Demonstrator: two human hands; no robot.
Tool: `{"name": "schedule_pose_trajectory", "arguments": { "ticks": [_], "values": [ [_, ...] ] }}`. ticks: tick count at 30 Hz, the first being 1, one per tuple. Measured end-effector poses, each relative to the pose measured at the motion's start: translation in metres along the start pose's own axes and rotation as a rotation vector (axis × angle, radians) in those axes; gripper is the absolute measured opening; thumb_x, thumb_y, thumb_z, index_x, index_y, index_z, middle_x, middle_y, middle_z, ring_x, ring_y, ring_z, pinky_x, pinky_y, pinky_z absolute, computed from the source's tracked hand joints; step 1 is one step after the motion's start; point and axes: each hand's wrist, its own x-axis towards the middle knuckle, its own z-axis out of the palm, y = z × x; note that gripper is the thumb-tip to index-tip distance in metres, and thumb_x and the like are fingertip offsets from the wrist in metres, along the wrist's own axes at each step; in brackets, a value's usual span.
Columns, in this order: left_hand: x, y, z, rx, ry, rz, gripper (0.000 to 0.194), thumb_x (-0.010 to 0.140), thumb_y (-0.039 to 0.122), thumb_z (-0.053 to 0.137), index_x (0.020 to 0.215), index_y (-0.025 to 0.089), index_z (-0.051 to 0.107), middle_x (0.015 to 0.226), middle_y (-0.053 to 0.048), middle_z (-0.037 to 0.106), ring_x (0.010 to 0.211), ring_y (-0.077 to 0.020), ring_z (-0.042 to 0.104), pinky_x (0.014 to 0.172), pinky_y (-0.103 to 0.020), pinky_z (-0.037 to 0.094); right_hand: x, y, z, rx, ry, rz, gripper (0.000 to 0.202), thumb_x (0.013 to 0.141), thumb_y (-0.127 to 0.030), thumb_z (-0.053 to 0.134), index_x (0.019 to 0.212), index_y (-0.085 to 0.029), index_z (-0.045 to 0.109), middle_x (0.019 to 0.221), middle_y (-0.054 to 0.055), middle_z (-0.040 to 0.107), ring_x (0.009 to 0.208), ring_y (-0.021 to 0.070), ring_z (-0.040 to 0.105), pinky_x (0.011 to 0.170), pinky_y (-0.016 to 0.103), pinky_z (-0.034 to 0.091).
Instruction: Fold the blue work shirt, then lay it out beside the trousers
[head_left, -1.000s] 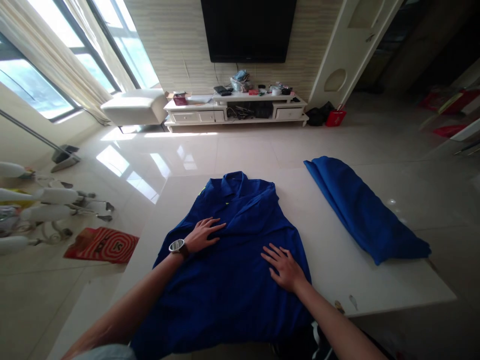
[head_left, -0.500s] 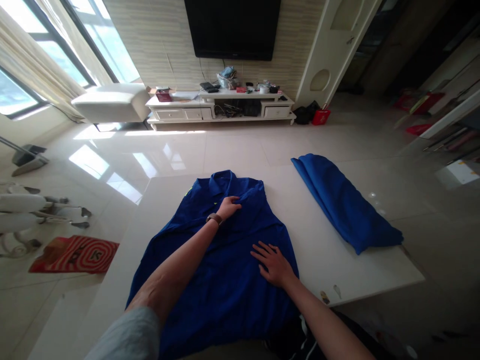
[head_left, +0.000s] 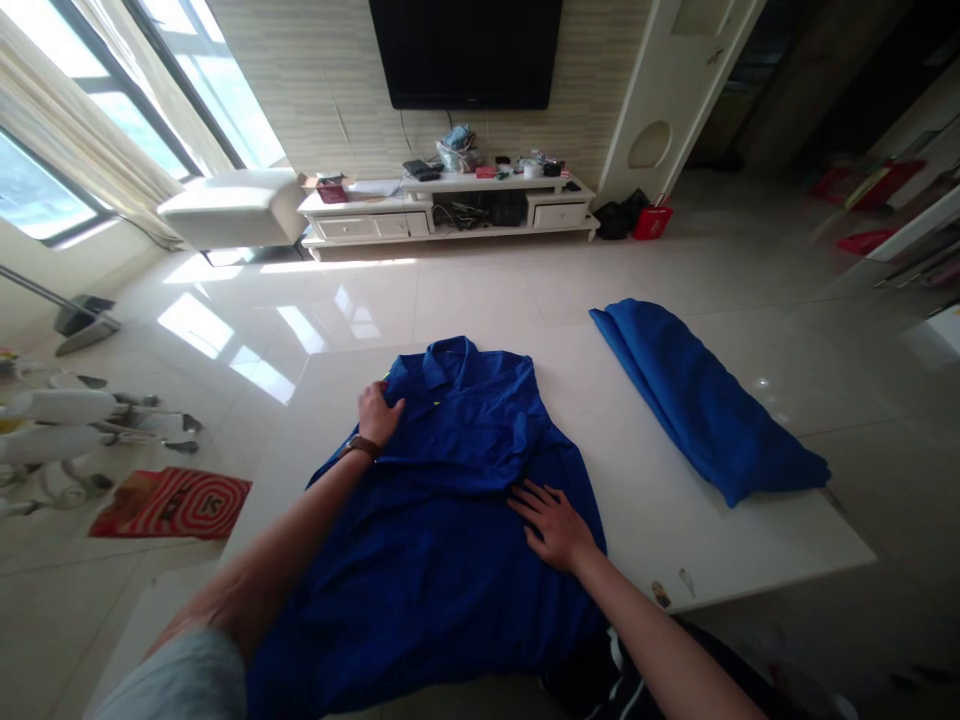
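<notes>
A: Start at the hands. How many, and what are they doing?
B: Two. The left hand (head_left: 381,413), with one dark wristband (head_left: 363,446) above it, has its fingers bent at the left shoulder of the blue collared shirt (head_left: 450,560); whether it pinches cloth I can't make out. The right hand (head_left: 556,527) rests palm down on the front, fingers spread, gripping nothing.

A: And the shirt itself?
B: One, deep blue, with one turned-down collar (head_left: 442,370). It lies on the white table (head_left: 637,470), spread on the near part in front of the person. A folded layer crosses the chest, its rumpled end just beyond the right fingertips; the lower body is flatter, with soft creases. Bits of yellow-green show by the left shoulder and below the collar (tiny, but bright against the blue).

A: Which way does it point?
B: Collar away from the person, lower end toward them. The long axis runs roughly straight out from the body.

A: Anything else nearby?
B: One folded blue cloth (head_left: 705,400) on the right of the table, apart from the shirt, its length slanting from far left to near right. Two small items (head_left: 660,594) sit by the near edge, too blurred to name. Left of the table there's one red-patterned paper bag (head_left: 199,503); farther off, one white TV cabinet (head_left: 360,228) beneath one wall-mounted television (head_left: 469,50).
</notes>
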Motion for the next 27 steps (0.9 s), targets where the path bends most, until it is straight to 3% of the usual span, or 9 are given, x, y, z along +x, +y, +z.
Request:
{"name": "schedule_pose_trajectory", "arguments": {
  "ticks": [2, 5, 9, 14, 18, 20, 23, 25, 27],
  "values": [
    [0.033, -0.026, -0.006, 0.01, -0.049, -0.231, 0.048, 0.079, 0.037, 0.073, 0.118, 0.013, 0.06, 0.115, -0.018, 0.068, 0.114, -0.0327, 0.061, 0.099, -0.047, 0.049, 0.001, 0.0, 0.0, 0.003, -0.009, 0.012, 0.064, 0.093, -0.03, 0.049, 0.157, -0.035, 0.041, 0.167, 0.0, 0.034, 0.156, 0.0279, 0.026, 0.122, 0.057, 0.022],
    [0.065, -0.057, -0.014, -0.071, -0.236, -0.3, 0.031, 0.078, 0.037, 0.074, 0.098, 0.015, 0.065, 0.095, -0.008, 0.072, 0.093, -0.0254, 0.066, 0.088, -0.039, 0.052, 0.001, 0.0, 0.0, 0.012, -0.015, 0.026, 0.065, 0.093, -0.031, 0.049, 0.158, -0.037, 0.04, 0.167, -0.002, 0.034, 0.155, 0.0275, 0.026, 0.122, 0.057, 0.024],
    [0.083, -0.082, -0.02, -0.008, -0.153, -0.324, 0.016, 0.084, 0.029, 0.067, 0.088, 0.014, 0.064, 0.083, -0.005, 0.069, 0.091, -0.0239, 0.064, 0.093, -0.043, 0.051, 0.001, 0.001, 0.0, 0.016, -0.011, 0.024, 0.068, 0.093, -0.03, 0.049, 0.159, -0.037, 0.037, 0.168, -0.003, 0.032, 0.156, 0.0263, 0.025, 0.122, 0.055, 0.024],
    [0.065, -0.082, -0.011, 0.03, -0.043, -0.163, 0.035, 0.087, 0.024, 0.06, 0.118, 0.01, 0.061, 0.126, -0.017, 0.065, 0.125, -0.0321, 0.055, 0.113, -0.053, 0.039, 0.002, 0.003, 0.002, 0.023, -0.02, 0.025, 0.067, 0.092, -0.029, 0.048, 0.159, -0.036, 0.038, 0.168, -0.003, 0.031, 0.156, 0.0265, 0.024, 0.122, 0.055, 0.023],
    [0.026, -0.085, -0.005, 0.065, -0.359, 0.157, 0.042, 0.087, 0.036, 0.062, 0.127, 0.022, 0.064, 0.147, -0.011, 0.057, 0.14, -0.0321, 0.048, 0.121, -0.051, 0.033, 0.002, 0.003, 0.003, 0.026, -0.022, 0.024, 0.067, 0.092, -0.029, 0.048, 0.159, -0.036, 0.038, 0.168, -0.004, 0.03, 0.156, 0.0264, 0.024, 0.122, 0.054, 0.023],
    [0.012, -0.087, -0.007, 0.12, -0.473, 0.228, 0.043, 0.09, 0.039, 0.058, 0.13, 0.026, 0.065, 0.153, -0.008, 0.054, 0.146, -0.0337, 0.042, 0.123, -0.057, 0.026, 0.002, 0.003, 0.003, 0.022, -0.017, 0.027, 0.068, 0.092, -0.028, 0.048, 0.159, -0.036, 0.038, 0.168, -0.003, 0.031, 0.156, 0.0262, 0.024, 0.122, 0.054, 0.023],
    [0.0, -0.072, -0.013, 0.154, -0.433, 0.268, 0.042, 0.088, 0.04, 0.057, 0.126, 0.025, 0.069, 0.15, -0.01, 0.056, 0.144, -0.0355, 0.045, 0.123, -0.057, 0.028, 0.002, 0.002, 0.002, 0.025, -0.01, 0.025, 0.069, 0.092, -0.029, 0.049, 0.159, -0.036, 0.038, 0.167, -0.003, 0.033, 0.156, 0.0259, 0.025, 0.122, 0.053, 0.023],
    [-0.007, -0.04, -0.013, 0.1, -0.466, 0.34, 0.038, 0.089, 0.041, 0.056, 0.119, 0.023, 0.072, 0.139, -0.011, 0.063, 0.132, -0.033, 0.056, 0.118, -0.049, 0.038, 0.001, 0.002, 0.001, 0.024, -0.005, 0.02, 0.068, 0.092, -0.029, 0.049, 0.158, -0.035, 0.039, 0.167, -0.002, 0.034, 0.156, 0.0259, 0.025, 0.122, 0.053, 0.023],
    [-0.021, 0.006, -0.008, 0.003, -0.581, 0.419, 0.034, 0.091, 0.041, 0.054, 0.114, 0.024, 0.073, 0.124, -0.01, 0.07, 0.118, -0.029, 0.064, 0.11, -0.042, 0.047, 0.0, 0.002, 0.001, 0.016, -0.003, 0.018, 0.067, 0.092, -0.029, 0.049, 0.158, -0.035, 0.04, 0.167, -0.002, 0.034, 0.156, 0.0261, 0.025, 0.122, 0.053, 0.023]
  ]
}}
